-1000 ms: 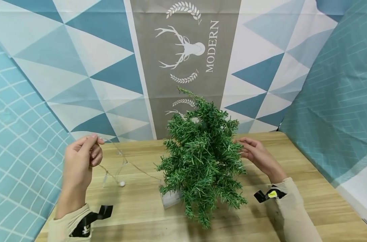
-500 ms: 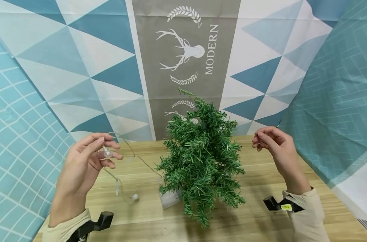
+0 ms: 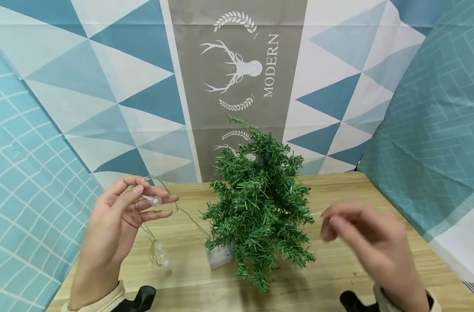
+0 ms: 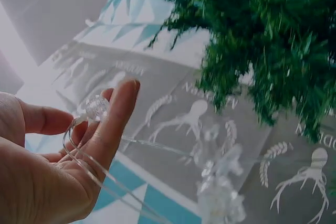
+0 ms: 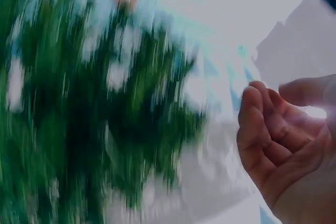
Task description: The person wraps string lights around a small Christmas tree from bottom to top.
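A small artificial Christmas tree leans a little left in the middle of the head view. To its left, my left hand pinches a thin wire of clear string lights between thumb and fingers. One bulb sits by the fingertips, more of the string dangles below the hand, and the wire runs into the tree's lower left branches. In the left wrist view the held bulb shows clearly. My right hand, blurred, hovers right of the tree with loosely bent fingers; the right wrist view shows nothing between them.
A pale block-like base shows under the tree's left side. Beneath everything is a wooden tabletop. Patterned cloth hangs behind it, with blue tiled-print cloth at the left and teal cloth at the right.
My right hand has left the tree's right side and come nearer to me. My left hand has moved slightly right, its fingers spread more, with the bulb now showing at the fingertips.
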Demonstrator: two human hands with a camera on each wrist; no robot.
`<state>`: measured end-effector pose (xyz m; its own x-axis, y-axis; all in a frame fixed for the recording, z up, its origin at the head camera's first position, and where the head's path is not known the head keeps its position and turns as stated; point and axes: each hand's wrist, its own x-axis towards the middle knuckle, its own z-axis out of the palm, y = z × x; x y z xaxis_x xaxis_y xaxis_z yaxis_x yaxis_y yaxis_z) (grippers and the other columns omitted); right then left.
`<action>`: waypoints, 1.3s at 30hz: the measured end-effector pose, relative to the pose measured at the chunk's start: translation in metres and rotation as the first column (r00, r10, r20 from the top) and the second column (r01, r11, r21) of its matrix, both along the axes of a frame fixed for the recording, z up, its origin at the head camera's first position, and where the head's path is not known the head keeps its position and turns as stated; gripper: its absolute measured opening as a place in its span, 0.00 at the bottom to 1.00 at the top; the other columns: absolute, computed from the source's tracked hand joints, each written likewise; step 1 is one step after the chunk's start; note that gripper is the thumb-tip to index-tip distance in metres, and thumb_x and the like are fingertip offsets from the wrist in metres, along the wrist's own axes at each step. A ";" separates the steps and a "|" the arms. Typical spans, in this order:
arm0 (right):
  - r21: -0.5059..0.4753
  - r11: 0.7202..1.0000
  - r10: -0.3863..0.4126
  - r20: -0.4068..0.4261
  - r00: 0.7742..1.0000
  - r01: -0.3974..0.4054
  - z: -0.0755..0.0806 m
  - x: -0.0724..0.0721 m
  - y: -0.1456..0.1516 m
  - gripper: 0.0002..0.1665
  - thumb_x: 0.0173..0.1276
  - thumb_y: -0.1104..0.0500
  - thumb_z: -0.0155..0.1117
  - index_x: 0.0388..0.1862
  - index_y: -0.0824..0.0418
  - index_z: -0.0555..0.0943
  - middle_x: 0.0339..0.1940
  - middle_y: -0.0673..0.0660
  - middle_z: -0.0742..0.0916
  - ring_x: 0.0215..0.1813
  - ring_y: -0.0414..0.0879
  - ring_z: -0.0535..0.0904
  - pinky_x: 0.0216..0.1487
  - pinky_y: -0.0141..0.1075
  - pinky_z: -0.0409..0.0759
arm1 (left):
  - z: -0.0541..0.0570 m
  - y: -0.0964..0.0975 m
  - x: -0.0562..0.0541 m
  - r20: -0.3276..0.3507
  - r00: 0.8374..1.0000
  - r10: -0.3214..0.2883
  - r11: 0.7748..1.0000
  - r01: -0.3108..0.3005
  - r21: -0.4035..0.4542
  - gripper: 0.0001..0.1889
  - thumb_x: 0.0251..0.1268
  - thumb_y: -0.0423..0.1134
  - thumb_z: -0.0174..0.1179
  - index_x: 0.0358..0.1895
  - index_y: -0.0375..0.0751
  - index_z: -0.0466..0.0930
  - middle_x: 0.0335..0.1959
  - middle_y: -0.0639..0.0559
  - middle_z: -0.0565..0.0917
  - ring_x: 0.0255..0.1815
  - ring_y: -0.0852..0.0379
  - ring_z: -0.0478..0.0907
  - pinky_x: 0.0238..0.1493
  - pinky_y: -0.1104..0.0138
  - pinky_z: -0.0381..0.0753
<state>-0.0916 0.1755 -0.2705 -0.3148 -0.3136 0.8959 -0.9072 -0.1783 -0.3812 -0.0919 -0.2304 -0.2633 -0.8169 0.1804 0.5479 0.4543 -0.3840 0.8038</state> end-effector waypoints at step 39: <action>0.272 0.894 0.264 0.328 0.907 -0.358 -0.026 0.022 -0.115 0.15 0.75 0.73 0.46 0.41 0.61 0.80 0.25 0.51 0.78 0.28 0.31 0.70 0.30 0.27 0.76 | -0.013 0.054 0.026 -0.427 0.899 0.102 0.994 -0.108 0.011 0.11 0.60 0.12 0.39 0.28 0.26 0.67 0.54 0.26 0.77 0.59 0.35 0.73 0.66 0.57 0.68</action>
<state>-0.0692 0.0607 -0.2965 -0.3716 -0.6888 0.6224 -0.6750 -0.2598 -0.6905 -0.0657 -0.1767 -0.2764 -0.5203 0.1155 0.8461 0.7915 -0.3066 0.5286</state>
